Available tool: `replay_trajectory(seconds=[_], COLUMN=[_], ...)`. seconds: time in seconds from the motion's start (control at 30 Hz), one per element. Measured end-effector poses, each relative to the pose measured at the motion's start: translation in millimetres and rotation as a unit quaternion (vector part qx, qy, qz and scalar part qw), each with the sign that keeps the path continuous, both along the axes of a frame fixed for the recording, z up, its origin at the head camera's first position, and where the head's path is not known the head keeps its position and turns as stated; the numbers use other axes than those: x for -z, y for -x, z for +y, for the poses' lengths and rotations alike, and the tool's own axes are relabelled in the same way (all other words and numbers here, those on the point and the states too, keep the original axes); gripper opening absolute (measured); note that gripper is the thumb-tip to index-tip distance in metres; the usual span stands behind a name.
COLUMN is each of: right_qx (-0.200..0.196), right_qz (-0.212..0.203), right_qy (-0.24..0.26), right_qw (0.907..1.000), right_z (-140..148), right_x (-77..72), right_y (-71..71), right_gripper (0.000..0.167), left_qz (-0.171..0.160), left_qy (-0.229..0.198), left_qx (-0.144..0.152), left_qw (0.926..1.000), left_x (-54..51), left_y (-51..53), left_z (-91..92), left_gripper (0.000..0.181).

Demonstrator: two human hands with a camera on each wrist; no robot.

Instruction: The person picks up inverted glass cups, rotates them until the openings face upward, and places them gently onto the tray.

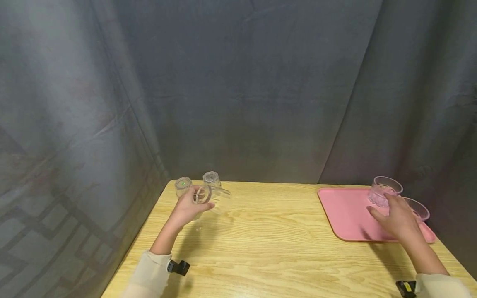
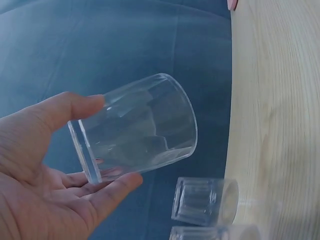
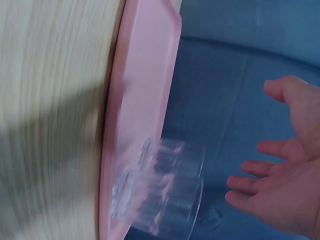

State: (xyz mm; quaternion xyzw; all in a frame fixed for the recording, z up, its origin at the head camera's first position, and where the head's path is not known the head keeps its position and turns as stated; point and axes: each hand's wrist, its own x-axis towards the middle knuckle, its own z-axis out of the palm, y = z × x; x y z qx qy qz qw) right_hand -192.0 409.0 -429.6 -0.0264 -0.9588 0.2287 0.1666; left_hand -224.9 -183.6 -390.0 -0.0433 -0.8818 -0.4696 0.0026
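Closest to camera: left sleeve [image 1: 147, 275] and right sleeve [image 1: 441, 286], bottom edge of the head frame, each with a black wrist unit [image 1: 179, 267] at the cuff.

Left hand [image 1: 187, 206], left of centre, grips the clear glass [image 2: 150, 125] near its thick base: thumb on one side, fingers on the other. Glass is off the table, tilted. Long axis in the left wrist frame runs from base at lower left to open rim at upper right; rim points away from the palm, roughly tableward.

Key relation: held glass is left of centre, pink tray [image 1: 346, 213] at the right of the frame, well apart, bare wood table [image 1: 275, 231] between. Right hand [image 1: 400, 217] is the one near the tray; left has the glass.

Right hand: fingers spread, thumb apart, holding nothing. Overlaps the tray glasses in the head frame, but the right wrist frame shows a gap.

Containers: tray carries two clear glasses, rear one [image 1: 379, 193] and front one [image 1: 420, 210], both mouth up. Can't tell if they touch. Both look empty. Two more, left inverted glass [image 1: 182, 185] and right inverted glass [image 1: 211, 178], stand mouth down just beyond the left hand. Grey curtain [image 1: 242, 91] behind.
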Motion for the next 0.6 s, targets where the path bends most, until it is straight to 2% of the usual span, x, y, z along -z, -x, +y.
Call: replay_trajectory(seconds=[0.1,0.3,0.6], right_qx=[-0.018,-0.032,-0.044], right_qz=[0.02,0.032,0.049], right_qy=[0.013,0.03,0.059], right_qw=[0.9996,0.9985,0.9961], right_z=[-13,-34,-60], right_x=[0.5,-0.3,1.3], right_y=[-1.6,-5.0,-8.7], right_gripper=[0.073,0.074,0.072], left_qz=[0.007,0.019,0.064], left_qy=[-0.011,-0.033,-0.069], left_qx=[0.0,0.003,0.019], left_qw=[0.9999,0.9993,0.9954], left_x=[2.4,7.9,13.2], left_y=[-0.4,0.2,1.7], left_z=[5.9,18.2,37.0], left_gripper=[0.085,0.085,0.077])
